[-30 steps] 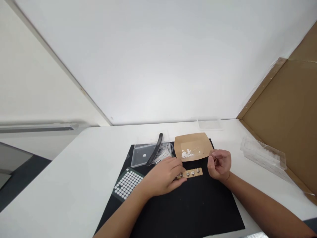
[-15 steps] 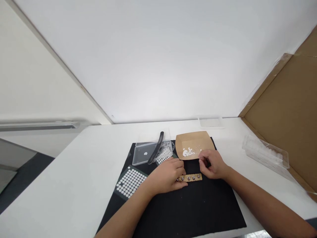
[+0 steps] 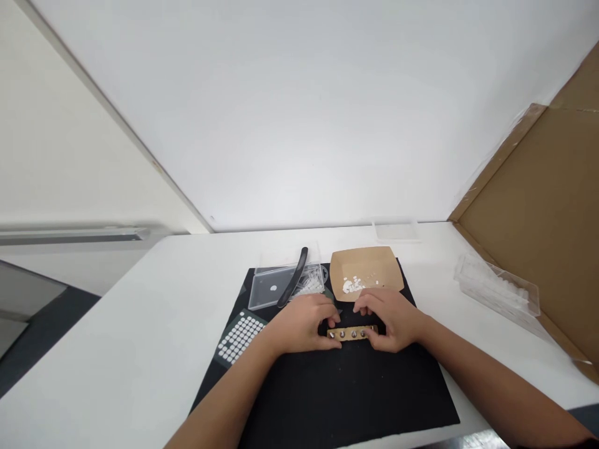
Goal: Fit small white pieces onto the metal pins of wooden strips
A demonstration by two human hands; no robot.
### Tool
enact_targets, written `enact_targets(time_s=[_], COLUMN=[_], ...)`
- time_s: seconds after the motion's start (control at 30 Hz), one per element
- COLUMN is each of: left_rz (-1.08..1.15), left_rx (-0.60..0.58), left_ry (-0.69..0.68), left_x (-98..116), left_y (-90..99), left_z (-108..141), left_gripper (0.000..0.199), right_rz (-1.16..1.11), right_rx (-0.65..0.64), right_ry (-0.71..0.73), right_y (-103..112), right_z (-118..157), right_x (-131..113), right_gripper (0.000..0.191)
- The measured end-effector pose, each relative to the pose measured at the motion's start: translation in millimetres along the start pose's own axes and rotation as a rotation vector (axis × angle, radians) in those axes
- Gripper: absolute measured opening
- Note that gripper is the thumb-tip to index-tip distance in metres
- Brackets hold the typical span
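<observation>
A narrow tan strip (image 3: 349, 334) with several shiny round metal studs lies across the black mat. At its left end, my left hand (image 3: 309, 322) has its fingers curled behind the strip and the thumb along the front edge, closed on it. My right hand (image 3: 392, 319) is over the strip's right end. Its thumb touches near a stud, while thumb and forefinger stand apart with nothing visible between them. Just behind the hands, a brown paper tray (image 3: 365, 257) holds small white pieces (image 3: 350, 285), partly hidden by my right hand.
The black mat (image 3: 350, 399) lies on a white table (image 3: 116, 349). Left stand a sheet of white dots (image 3: 238, 337), a clear plastic box (image 3: 264, 290) and a black curved handle-like tool (image 3: 294, 277). Clear containers (image 3: 498, 287) and a cardboard panel (image 3: 538, 218) are at right.
My right hand has moved left and down from the paper tray's edge to the strip's right end, its fingers parting. My left hand stays at the strip's left end.
</observation>
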State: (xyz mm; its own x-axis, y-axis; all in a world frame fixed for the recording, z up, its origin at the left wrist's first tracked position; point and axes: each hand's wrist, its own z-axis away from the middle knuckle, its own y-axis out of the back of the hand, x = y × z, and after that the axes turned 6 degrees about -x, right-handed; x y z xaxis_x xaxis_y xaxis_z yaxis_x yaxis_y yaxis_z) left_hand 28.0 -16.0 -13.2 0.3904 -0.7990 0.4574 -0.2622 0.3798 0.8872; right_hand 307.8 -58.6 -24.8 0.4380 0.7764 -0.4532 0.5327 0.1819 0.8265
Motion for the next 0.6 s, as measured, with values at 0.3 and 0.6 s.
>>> enact_targets(time_s=[0.3,0.6], left_rz=[0.033,0.133], left_rx=[0.027,0.090], left_ry=[-0.042,-0.116], left_x=[4.9,2.0], left_y=[-4.9,-2.6], left_z=[-3.6,-1.3], left_gripper=[0.018,0.010], right_rz=[0.112,0.028], right_rx=[-0.059,0.052], right_ry=[0.078,0.127], right_y=[-4.1,-12.8], right_z=[-3.7,-1.9], right_x=[-3.1,5.1], right_gripper=[0.017,0.015])
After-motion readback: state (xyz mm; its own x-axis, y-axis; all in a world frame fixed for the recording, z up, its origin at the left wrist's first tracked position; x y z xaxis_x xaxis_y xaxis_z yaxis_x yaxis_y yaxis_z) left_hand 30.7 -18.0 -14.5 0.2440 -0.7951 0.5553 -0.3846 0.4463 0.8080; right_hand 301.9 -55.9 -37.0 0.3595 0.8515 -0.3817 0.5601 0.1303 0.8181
